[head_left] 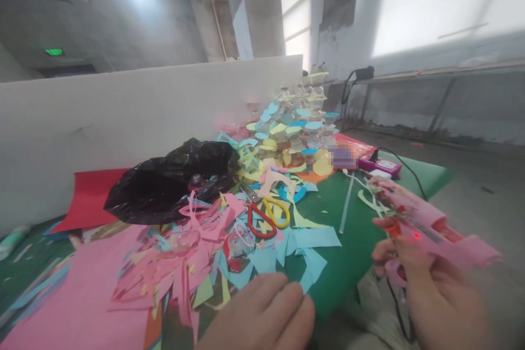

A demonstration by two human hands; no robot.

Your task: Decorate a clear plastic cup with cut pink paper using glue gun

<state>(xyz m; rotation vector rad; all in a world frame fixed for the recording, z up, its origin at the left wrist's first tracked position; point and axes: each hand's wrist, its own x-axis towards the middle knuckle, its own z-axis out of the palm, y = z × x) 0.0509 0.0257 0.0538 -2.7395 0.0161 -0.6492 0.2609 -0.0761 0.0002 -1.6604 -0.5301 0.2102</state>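
Note:
At the right, my right hand (426, 268) is wrapped round the grip of a pink glue gun (447, 229), its nozzle end pointing up and left and a small red light showing on its side. At the bottom middle, my left hand (266, 311) shows its back with the fingers curled together; the fingertips are hidden, so anything in them cannot be made out. Light blue paper scraps (283, 249) lie just beyond it. Farther on are scissors (262, 217) with red and yellow handles and a clear plastic piece (240, 241).
A black plastic bag (172, 178) stands among pink paper strips (192, 251). Behind are clear bottle-like pieces (299, 126) with coloured paper discs. A clear glue stick (348, 205) lies on the green tabletop (353, 251), near a purple power strip (381, 165) and cables. A white panel (143, 115) rises behind.

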